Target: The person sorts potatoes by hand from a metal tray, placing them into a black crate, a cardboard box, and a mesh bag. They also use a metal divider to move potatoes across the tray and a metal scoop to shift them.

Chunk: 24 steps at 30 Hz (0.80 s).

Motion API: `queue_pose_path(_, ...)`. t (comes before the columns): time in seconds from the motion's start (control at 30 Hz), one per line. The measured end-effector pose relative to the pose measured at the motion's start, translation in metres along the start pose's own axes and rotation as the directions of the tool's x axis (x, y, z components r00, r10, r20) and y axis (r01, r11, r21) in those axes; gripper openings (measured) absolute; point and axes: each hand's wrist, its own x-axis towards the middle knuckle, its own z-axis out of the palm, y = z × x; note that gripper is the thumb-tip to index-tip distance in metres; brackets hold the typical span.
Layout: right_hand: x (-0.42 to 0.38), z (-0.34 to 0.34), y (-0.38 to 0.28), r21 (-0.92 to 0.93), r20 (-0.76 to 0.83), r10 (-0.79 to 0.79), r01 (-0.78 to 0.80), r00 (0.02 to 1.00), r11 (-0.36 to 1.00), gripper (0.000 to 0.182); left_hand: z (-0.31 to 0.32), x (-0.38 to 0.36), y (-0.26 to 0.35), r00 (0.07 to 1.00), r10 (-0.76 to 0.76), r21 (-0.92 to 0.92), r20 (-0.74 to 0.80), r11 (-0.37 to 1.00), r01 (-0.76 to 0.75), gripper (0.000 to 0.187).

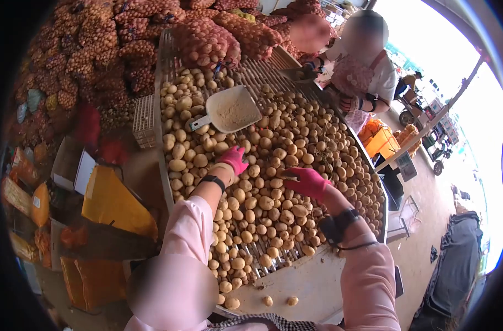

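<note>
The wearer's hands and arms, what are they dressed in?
Both the left hand and the right hand wear bright pink gloves. Pale pink long sleeves cover both arms. A black band circles the left wrist, and a wider black strap wraps the right forearm.

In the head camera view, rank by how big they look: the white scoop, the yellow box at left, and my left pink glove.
1. Yellow cardboard box, though nearer the camera.
2. White plastic scoop.
3. Pink-gloved left hand.
</note>
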Motion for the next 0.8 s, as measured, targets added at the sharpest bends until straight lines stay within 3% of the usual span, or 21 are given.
queue_pose_path(0.03,0.034,0.011,0.01,-0.076,-0.003,-0.001,0.001,1.0,0.997,0.043,0.0,0.004,0.001,1.0,-0.015,-0.045,0.009,0.999,0.015,0.071)
queue_pose_path(0.07,0.063,0.018,0.01,0.013,0.066,0.14,-0.141,0.988,0.99,0.046,-0.006,0.008,0.004,1.0,-0.003,-0.094,0.018,0.996,0.005,0.072)
queue_pose_path(0.1,0.089,0.031,0.028,-0.06,-0.016,-0.068,0.067,0.998,0.996,0.048,-0.007,0.016,0.0,0.998,0.064,-0.069,0.004,0.996,-0.064,0.074)
queue_pose_path(0.17,0.139,0.048,0.027,-0.317,0.006,-0.014,0.015,1.0,0.948,0.05,0.009,0.044,-0.019,0.996,0.073,-0.105,-0.06,0.991,-0.079,0.085)
queue_pose_path(0.2,0.155,0.053,0.028,-0.358,0.022,0.0,0.008,1.0,0.934,0.05,-0.007,0.046,-0.012,0.999,0.017,-0.171,0.038,0.985,-0.01,0.086)
queue_pose_path(0.27,0.181,0.065,0.028,-0.469,0.038,0.039,-0.017,0.998,0.883,0.05,0.001,0.066,-0.017,0.997,-0.011,-0.31,0.073,0.95,0.033,0.08)
queue_pose_path(0.43,0.212,0.079,0.039,-0.401,0.066,0.108,-0.073,0.992,0.913,0.051,0.03,0.087,-0.032,0.99,-0.114,-0.315,-0.079,0.945,0.084,0.066)
queue_pose_path(0.53,0.189,0.075,0.034,-0.361,0.045,0.088,-0.066,0.995,0.93,0.052,0.036,0.076,-0.043,0.992,-0.098,-0.366,-0.078,0.928,0.063,0.059)
queue_pose_path(0.57,0.18,0.071,0.029,-0.359,0.031,0.082,-0.066,0.996,0.931,0.052,0.062,0.075,-0.058,0.994,-0.075,-0.593,-0.082,0.805,0.012,0.055)
queue_pose_path(0.6,0.17,0.07,0.026,-0.346,0.067,0.114,-0.084,0.991,0.935,0.054,0.017,0.04,-0.01,0.978,-0.206,-0.444,-0.024,0.879,0.174,0.052)
queue_pose_path(0.67,0.15,0.064,0.022,-0.332,0.091,0.142,-0.104,0.986,0.937,0.056,0.074,0.05,-0.049,0.992,-0.12,-0.584,-0.032,0.808,0.079,0.053)
queue_pose_path(0.73,0.131,0.062,0.024,-0.331,0.185,0.139,-0.072,0.973,0.941,0.058,0.057,0.01,-0.012,0.983,-0.172,-0.778,0.066,0.608,0.159,0.049)
queue_pose_path(0.8,0.111,0.073,0.034,-0.287,0.241,0.095,-0.022,0.966,0.958,0.058,0.057,-0.009,-0.013,0.965,-0.09,-0.535,0.245,0.818,0.212,0.042)
